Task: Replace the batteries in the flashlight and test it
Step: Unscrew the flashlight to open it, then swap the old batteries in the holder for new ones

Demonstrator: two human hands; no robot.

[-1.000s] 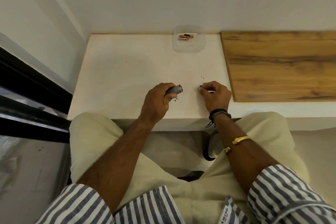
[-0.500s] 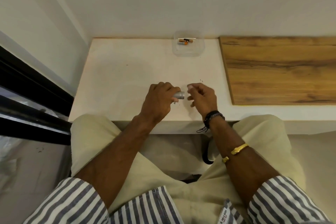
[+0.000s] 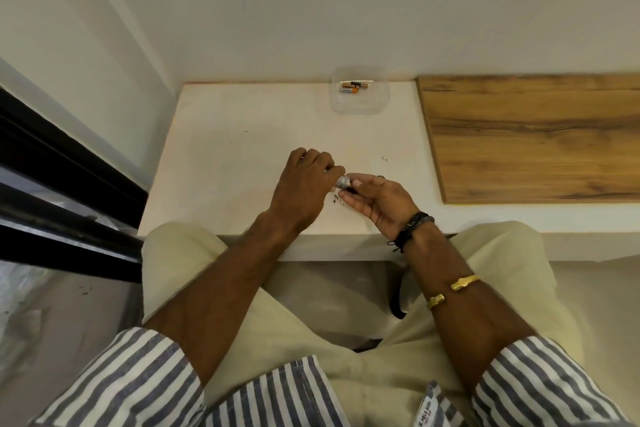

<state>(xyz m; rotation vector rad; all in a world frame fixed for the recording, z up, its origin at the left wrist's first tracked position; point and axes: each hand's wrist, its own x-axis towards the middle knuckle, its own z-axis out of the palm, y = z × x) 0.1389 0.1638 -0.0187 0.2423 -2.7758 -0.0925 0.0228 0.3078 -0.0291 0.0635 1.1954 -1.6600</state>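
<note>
1. Reference. I take the white table as the landmark for every position below.

2. Left hand. On my head view the left hand is above the middle of the table, back of the hand upward, fingers wrapped round the flashlight. Only the flashlight's silver end protrudes from the fist, and it points toward the table's right side. The fingers cover the rest of the body.

3. Right hand. The right hand is palm up above the table, just right of the silver end. The tips of its thumb and forefinger pinch a small dark part right at that end. I cannot tell what the part is, or whether it touches the flashlight. The other fingers are loosely curled.

4. Spares. A clear container stands at the table's far edge, by the wall. Batteries lie inside it, orange and dark. I cannot read their exact number.

5. Surroundings.
- Dark specks lie on the table surface under the hands.
- A wooden panel adjoins the table's right side.
- A black cord wristband circles the right wrist at the table's near edge.
- A gold bangle sits further up that forearm, off the table.
- Pale trousers fill the space below the near edge.
</note>
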